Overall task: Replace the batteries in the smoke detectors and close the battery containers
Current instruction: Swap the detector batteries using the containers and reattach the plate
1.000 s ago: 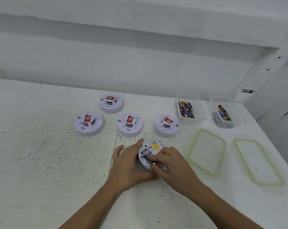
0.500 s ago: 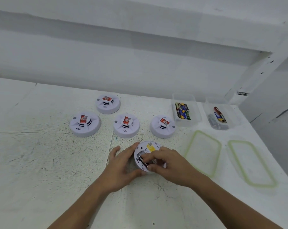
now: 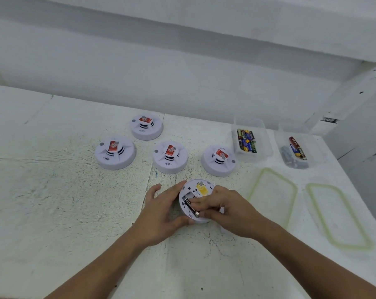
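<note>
Battery-swap step: your left hand (image 3: 161,214) gripped the upturned detector (image 3: 191,188); your right hand (image 3: 228,210) pinched a battery (image 3: 191,209) at its bay (entering or leaving, unclear). Next likely needed careful seating.

No word or number is legible anywhere. Beyond the left hand (image 3: 161,214), the left detector (image 3: 115,152), back detector (image 3: 146,126), middle detector (image 3: 170,156) and right detector (image 3: 218,160) each carry a red label with a white round emblem and a grey code square, all too small to read. Small arc signs mark the left, back and middle ones.

The open detector (image 3: 195,190), gripped by the left hand, bears a yellow sticker (image 3: 201,189) below a tiny code square. The dark battery (image 3: 191,208) pinched by the right hand (image 3: 230,212) shows no readable print.

Beyond the right hand, the wrappers (image 3: 246,140) in the left tub (image 3: 263,134) and the red cell (image 3: 295,143) in the right tub (image 3: 312,147) show blurred lettering.
</note>
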